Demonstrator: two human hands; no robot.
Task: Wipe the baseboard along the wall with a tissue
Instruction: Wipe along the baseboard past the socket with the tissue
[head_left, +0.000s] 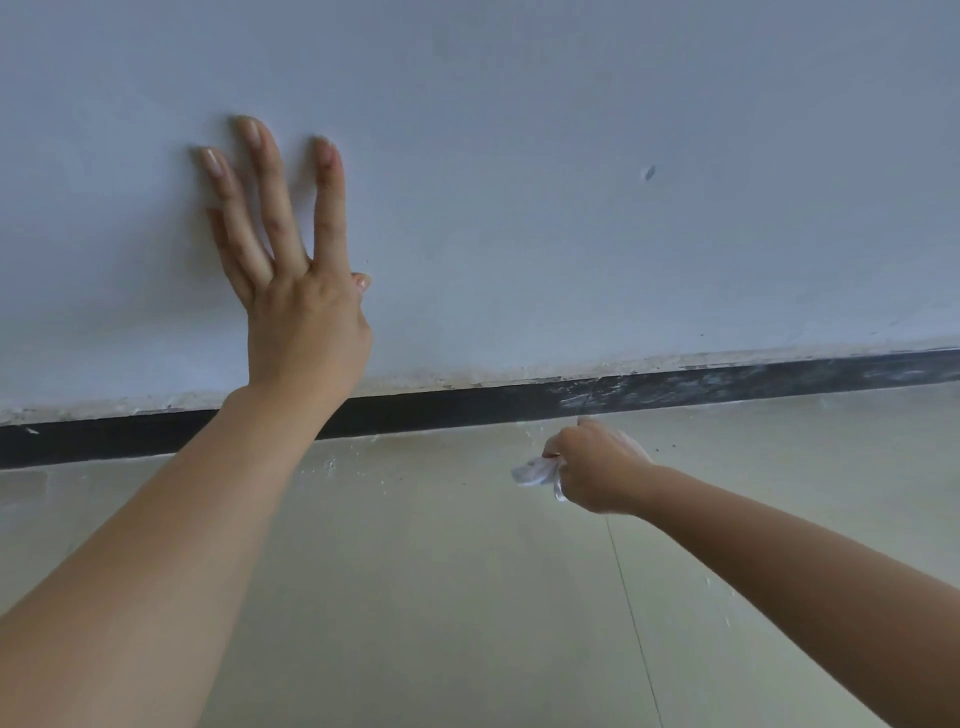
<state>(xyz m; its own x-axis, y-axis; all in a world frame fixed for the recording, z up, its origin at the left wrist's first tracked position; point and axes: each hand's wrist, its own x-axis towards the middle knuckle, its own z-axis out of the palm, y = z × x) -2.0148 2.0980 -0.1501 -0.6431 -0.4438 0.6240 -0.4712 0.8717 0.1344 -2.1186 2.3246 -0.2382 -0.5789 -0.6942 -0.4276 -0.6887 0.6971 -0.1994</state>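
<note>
The left grip (298, 306) lies open, fingers straight and flat on the wall (571, 156), a sound brace for leaning in. Beneath it the baseboard (441, 410) runs dark and looks clean, but further right it is streaked with pale dust. The right grip (597, 467) is curled round the crumpled tissue (535, 474) at the board's lower edge, just where the streaks start. Best to press the wad firmly on the board and drag rightward in long strokes, turning it to a fresh face.

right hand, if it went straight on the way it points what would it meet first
Probably the baseboard, at its dust-smeared stretch just ahead of the right hand holding the tissue; depth is unclear.
</note>
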